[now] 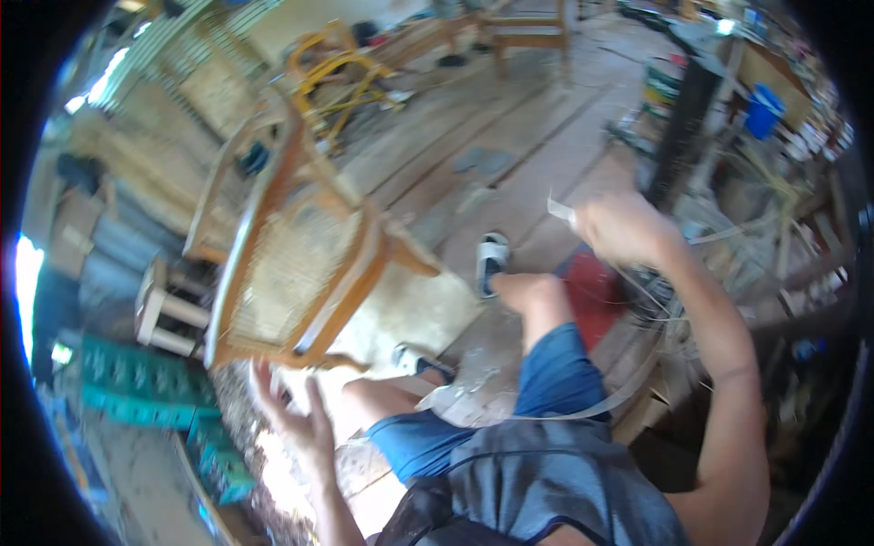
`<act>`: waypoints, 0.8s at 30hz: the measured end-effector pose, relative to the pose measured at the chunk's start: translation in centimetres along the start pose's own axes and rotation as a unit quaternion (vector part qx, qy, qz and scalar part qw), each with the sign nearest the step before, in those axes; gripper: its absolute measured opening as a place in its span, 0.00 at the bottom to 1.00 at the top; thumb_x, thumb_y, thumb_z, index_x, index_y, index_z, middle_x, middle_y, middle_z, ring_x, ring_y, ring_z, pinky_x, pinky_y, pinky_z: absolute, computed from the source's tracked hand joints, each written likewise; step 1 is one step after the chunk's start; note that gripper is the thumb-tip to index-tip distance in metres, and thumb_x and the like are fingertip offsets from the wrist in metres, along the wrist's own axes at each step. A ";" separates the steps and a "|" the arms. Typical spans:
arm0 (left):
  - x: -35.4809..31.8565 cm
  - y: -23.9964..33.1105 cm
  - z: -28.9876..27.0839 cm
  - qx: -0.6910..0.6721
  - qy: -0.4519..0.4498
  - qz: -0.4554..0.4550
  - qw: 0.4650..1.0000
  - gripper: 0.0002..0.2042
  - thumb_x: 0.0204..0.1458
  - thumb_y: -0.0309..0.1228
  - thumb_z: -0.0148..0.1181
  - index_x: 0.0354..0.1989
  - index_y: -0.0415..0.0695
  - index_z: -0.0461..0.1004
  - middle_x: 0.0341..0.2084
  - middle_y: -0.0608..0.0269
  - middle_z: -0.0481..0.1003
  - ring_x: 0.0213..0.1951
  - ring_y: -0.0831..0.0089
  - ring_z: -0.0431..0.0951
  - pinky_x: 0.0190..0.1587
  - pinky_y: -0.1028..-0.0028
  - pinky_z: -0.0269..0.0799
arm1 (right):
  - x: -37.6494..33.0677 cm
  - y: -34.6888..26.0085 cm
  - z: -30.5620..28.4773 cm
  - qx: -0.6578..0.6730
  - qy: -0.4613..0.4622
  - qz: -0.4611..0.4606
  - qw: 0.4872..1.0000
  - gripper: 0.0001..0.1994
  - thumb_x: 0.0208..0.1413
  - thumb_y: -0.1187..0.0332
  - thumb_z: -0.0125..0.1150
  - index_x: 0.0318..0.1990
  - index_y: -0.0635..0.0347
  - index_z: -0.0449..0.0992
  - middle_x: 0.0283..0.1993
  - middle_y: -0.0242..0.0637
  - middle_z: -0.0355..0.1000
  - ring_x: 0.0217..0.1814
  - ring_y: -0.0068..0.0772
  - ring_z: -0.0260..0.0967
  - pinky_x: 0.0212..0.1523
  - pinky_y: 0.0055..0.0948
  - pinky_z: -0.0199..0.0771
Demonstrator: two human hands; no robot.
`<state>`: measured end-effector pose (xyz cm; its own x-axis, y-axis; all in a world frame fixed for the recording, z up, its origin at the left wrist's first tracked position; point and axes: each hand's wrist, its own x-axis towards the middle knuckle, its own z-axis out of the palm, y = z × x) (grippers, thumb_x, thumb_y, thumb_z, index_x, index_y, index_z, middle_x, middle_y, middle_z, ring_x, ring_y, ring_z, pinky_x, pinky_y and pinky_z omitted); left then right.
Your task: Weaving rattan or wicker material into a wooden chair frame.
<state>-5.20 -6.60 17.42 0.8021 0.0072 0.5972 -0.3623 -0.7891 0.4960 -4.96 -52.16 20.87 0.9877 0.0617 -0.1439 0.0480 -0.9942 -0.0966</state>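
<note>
A wooden chair with a woven cane panel stands tilted in front of me on the left. Just below its near edge is my left hand, fingers spread and holding nothing that I can see. Out to the right, my right hand is raised and closed, smeared by motion. From its fingers sticks the end of a pale flat cane strip. A long pale strand curves across my lap toward the right; whether it is the same strip I cannot tell.
Teal crates and a small pale stool stand at left. Loose strands and clutter pile up at right, below a blue bucket. A red surface lies beside my leg. Farther off are a yellow frame and another wooden chair.
</note>
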 end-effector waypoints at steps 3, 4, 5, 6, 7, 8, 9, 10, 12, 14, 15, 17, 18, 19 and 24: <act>3.1 11.0 2.3 -0.217 -0.240 0.179 0.929 0.27 0.47 0.31 0.65 0.56 0.39 0.65 0.53 0.51 0.68 0.57 0.56 0.67 0.59 0.56 0.60 | -5.2 -8.8 -2.5 0.074 0.049 -0.161 0.983 0.06 0.51 0.68 0.54 0.30 0.59 0.75 0.24 0.48 0.74 0.28 0.50 0.75 0.30 0.45 0.73; 3.3 12.8 3.4 -0.176 -0.284 0.279 0.900 0.25 0.48 0.35 0.65 0.53 0.40 0.68 0.51 0.50 0.69 0.58 0.55 0.66 0.63 0.53 0.53 | -5.3 -9.9 -2.4 0.049 0.080 -0.249 0.964 0.06 0.52 0.68 0.54 0.31 0.60 0.74 0.25 0.47 0.74 0.28 0.49 0.75 0.30 0.45 0.73; 2.8 13.7 4.5 -0.158 -0.287 0.314 0.891 0.22 0.50 0.36 0.63 0.51 0.40 0.69 0.46 0.52 0.72 0.55 0.57 0.69 0.66 0.50 0.43 | -5.6 -11.3 -3.6 0.098 0.103 -0.272 0.952 0.06 0.53 0.68 0.54 0.30 0.59 0.73 0.25 0.47 0.73 0.28 0.47 0.74 0.31 0.44 0.73; 2.6 13.6 4.5 -0.173 -0.288 0.303 0.892 0.18 0.52 0.33 0.61 0.50 0.39 0.71 0.38 0.55 0.76 0.43 0.60 0.76 0.57 0.54 0.61 | -5.5 -11.7 -5.4 0.104 0.046 -0.270 0.956 0.06 0.53 0.67 0.54 0.30 0.58 0.73 0.25 0.46 0.73 0.28 0.47 0.74 0.31 0.43 0.73; 2.8 12.4 3.5 -0.149 -0.275 0.282 0.907 0.18 0.52 0.33 0.61 0.50 0.39 0.71 0.38 0.55 0.76 0.43 0.60 0.76 0.57 0.54 0.61 | -4.8 -11.8 -6.2 0.104 -0.015 -0.269 0.957 0.06 0.54 0.66 0.54 0.30 0.57 0.74 0.24 0.45 0.73 0.28 0.46 0.74 0.31 0.42 0.73; 3.2 11.7 2.4 -0.187 -0.324 0.232 0.898 0.16 0.52 0.31 0.61 0.48 0.39 0.72 0.34 0.56 0.76 0.36 0.61 0.77 0.47 0.59 0.67 | -4.6 -10.8 -6.3 0.123 0.024 -0.287 0.950 0.07 0.54 0.65 0.55 0.32 0.57 0.75 0.24 0.46 0.72 0.28 0.44 0.74 0.30 0.40 0.73; 3.5 10.7 1.8 -0.231 -0.370 0.182 0.881 0.14 0.53 0.30 0.61 0.46 0.38 0.74 0.29 0.57 0.77 0.29 0.63 0.78 0.37 0.63 0.72 | -4.1 -8.9 -5.5 0.142 0.062 -0.302 0.941 0.08 0.55 0.65 0.55 0.34 0.57 0.77 0.24 0.46 0.72 0.28 0.42 0.74 0.29 0.37 0.73; 4.1 9.9 1.6 -0.333 -0.337 0.189 0.860 0.09 0.53 0.28 0.61 0.40 0.37 0.77 0.24 0.56 0.76 0.23 0.67 0.76 0.23 0.69 0.68 | -4.6 -5.9 -4.7 0.196 0.081 -0.204 0.956 0.10 0.56 0.63 0.55 0.36 0.59 0.77 0.23 0.43 0.72 0.25 0.37 0.73 0.27 0.33 0.70; 4.8 7.1 -0.6 -0.375 -0.350 0.139 0.847 0.08 0.54 0.29 0.61 0.36 0.37 0.80 0.22 0.57 0.77 0.22 0.71 0.76 0.25 0.73 0.69 | -4.8 1.1 -2.8 0.298 0.061 -0.062 0.951 0.13 0.59 0.60 0.54 0.39 0.61 0.77 0.20 0.35 0.69 0.20 0.25 0.67 0.23 0.24 0.63; 5.9 4.7 -3.3 -0.322 -0.420 0.047 0.847 0.07 0.55 0.27 0.59 0.36 0.37 0.80 0.26 0.57 0.79 0.25 0.75 0.78 0.27 0.76 0.72 | -5.4 8.1 -1.0 0.391 -0.008 0.037 0.920 0.16 0.61 0.57 0.53 0.42 0.62 0.77 0.18 0.27 0.63 0.18 0.15 0.58 0.20 0.18 0.55; 7.1 3.8 -4.3 -0.293 -0.482 0.019 0.825 0.06 0.54 0.25 0.59 0.36 0.36 0.80 0.28 0.57 0.80 0.27 0.74 0.80 0.30 0.76 0.74 | -6.7 11.1 -0.1 0.433 -0.038 0.094 0.896 0.17 0.62 0.56 0.52 0.42 0.62 0.76 0.17 0.24 0.59 0.17 0.12 0.53 0.18 0.15 0.51; 7.0 -0.8 -5.1 -0.113 -0.466 -0.011 0.877 0.06 0.51 0.20 0.58 0.35 0.37 0.80 0.27 0.57 0.80 0.28 0.73 0.80 0.34 0.76 0.76 | -7.6 16.2 2.9 0.436 -0.044 0.137 0.888 0.17 0.62 0.55 0.52 0.43 0.62 0.76 0.17 0.24 0.59 0.16 0.12 0.53 0.17 0.15 0.50; 7.3 -3.1 -5.7 -0.032 -0.451 -0.107 0.886 0.07 0.51 0.21 0.57 0.36 0.40 0.81 0.26 0.58 0.80 0.27 0.74 0.80 0.32 0.75 0.76 | -8.2 17.9 3.9 0.436 -0.044 0.183 0.880 0.18 0.62 0.54 0.51 0.44 0.61 0.76 0.16 0.24 0.58 0.15 0.12 0.52 0.16 0.15 0.49; 7.5 -5.4 -6.4 0.050 -0.417 -0.096 0.902 0.07 0.51 0.23 0.58 0.36 0.42 0.81 0.24 0.58 0.80 0.25 0.73 0.80 0.30 0.73 0.75 | -8.6 19.1 4.9 0.434 -0.049 0.182 0.881 0.18 0.62 0.54 0.51 0.44 0.61 0.76 0.16 0.24 0.58 0.15 0.12 0.52 0.16 0.15 0.49; 7.8 -10.3 -7.0 0.165 -0.343 -0.094 0.920 0.08 0.53 0.33 0.58 0.36 0.45 0.80 0.20 0.59 0.78 0.24 0.68 0.80 0.30 0.70 0.74 | -8.2 22.5 11.2 0.371 -0.172 0.365 0.836 0.15 0.60 0.58 0.53 0.47 0.57 0.75 0.19 0.31 0.66 0.17 0.22 0.62 0.18 0.23 0.62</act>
<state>1.50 5.84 21.40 0.9879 -0.1366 -0.0735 -0.1127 -0.9577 0.2647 -13.62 -74.01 8.87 0.6055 -0.3893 -0.6941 -0.7811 -0.4579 -0.4246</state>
